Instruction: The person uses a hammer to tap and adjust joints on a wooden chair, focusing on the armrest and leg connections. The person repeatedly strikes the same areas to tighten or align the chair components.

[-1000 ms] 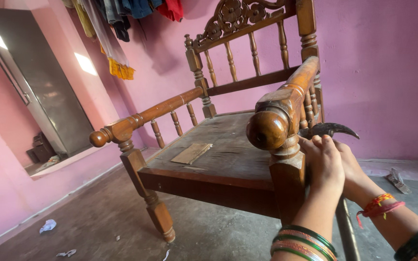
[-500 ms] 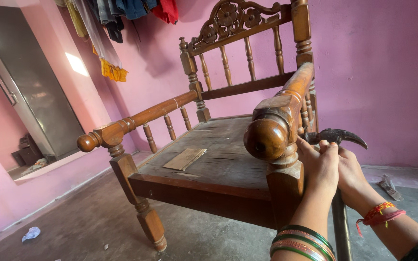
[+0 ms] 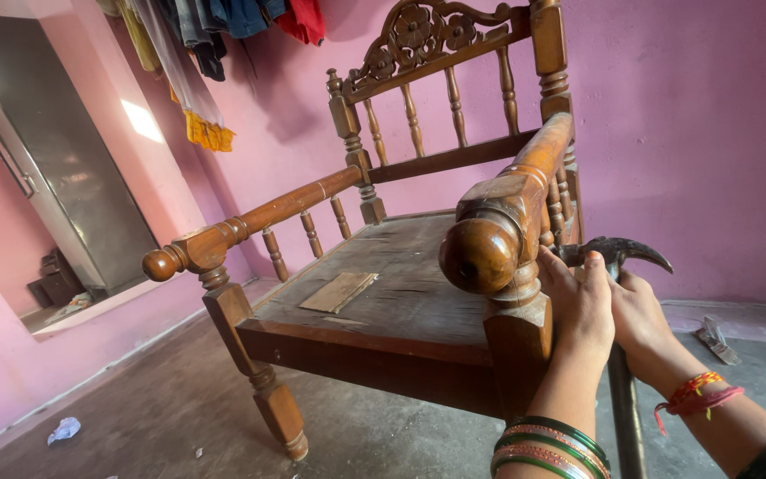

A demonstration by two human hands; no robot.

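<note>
Head view showed both hands pressed closer against the chair's (image 3: pixel 401 293) front post than a second earlier; left hand (image 3: pixel 578 306) lay flat on the wood, right hand (image 3: pixel 640 319) closed round the claw hammer (image 3: pixel 618 253), head at three o'clock of the armrest knob (image 3: pixel 479 255)

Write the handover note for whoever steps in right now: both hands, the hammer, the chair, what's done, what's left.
Left hand: pressed against the near front post of the wooden chair, just under the right armrest.
Right hand: beside the left, at the claw hammer just under its head; the grip itself is hidden.
Hammer: upright, head at armrest height, beside the post.
A flat piece of wood lies on the seat.
Done: nothing visibly altered on the chair.
Left: whatever the hammer is meant for at that post.
</note>
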